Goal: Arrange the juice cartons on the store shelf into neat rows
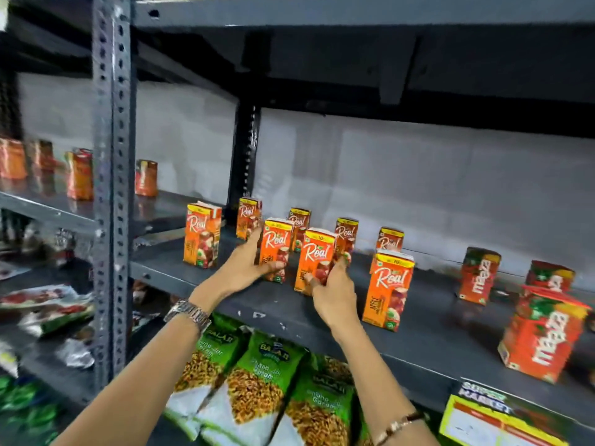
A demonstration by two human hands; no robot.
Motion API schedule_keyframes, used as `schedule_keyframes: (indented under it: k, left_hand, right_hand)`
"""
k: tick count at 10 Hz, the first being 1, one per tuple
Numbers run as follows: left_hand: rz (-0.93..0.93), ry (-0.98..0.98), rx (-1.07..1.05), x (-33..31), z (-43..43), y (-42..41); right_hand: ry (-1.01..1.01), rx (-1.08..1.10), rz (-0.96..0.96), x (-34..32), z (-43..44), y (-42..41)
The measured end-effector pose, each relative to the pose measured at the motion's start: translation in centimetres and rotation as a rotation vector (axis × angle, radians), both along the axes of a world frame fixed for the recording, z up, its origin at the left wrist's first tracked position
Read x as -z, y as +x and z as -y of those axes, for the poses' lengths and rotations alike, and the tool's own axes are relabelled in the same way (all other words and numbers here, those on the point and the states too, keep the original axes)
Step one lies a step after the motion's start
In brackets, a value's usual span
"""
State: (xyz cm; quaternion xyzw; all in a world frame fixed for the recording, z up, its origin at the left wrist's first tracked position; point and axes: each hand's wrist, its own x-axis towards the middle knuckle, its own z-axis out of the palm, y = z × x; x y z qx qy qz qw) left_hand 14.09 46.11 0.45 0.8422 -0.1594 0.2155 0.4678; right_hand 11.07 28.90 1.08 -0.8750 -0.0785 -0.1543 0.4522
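Several orange Real juice cartons stand scattered on the dark grey metal shelf (322,313). My left hand (244,268) is wrapped around one front carton (277,243), thumb across its lower face. Just to its right, my right hand (331,291) grips a second front carton (317,255) low on its right side. Another carton (202,235) stands apart at the left and one (388,291) at the right front. Further cartons (248,217) stand upright behind, toward the back wall.
Three red Maaza cartons (544,336) stand at the shelf's right end. A perforated upright post (111,188) divides this bay from the left one, which holds more orange cartons (80,175). Green snack bags (257,391) fill the shelf below.
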Motion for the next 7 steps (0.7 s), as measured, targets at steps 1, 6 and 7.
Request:
schedule_keyframes:
  k: [1,6,7]
  left_hand:
    - [-0.071,-0.074,0.093,0.3,-1.4,-0.4]
    - [-0.142,-0.211,0.201,0.8,-2.9,-0.9]
    - [-0.132,-0.213,0.183,0.5,-2.8,-1.5]
  right_hand:
    - [-0.015,0.019,0.006,0.4,0.6,-0.5]
    - [0.018,-0.018,-0.010,0.8,1.1,-1.2]
    - [0.013,-0.031,0.015,0.9,1.0,-1.4]
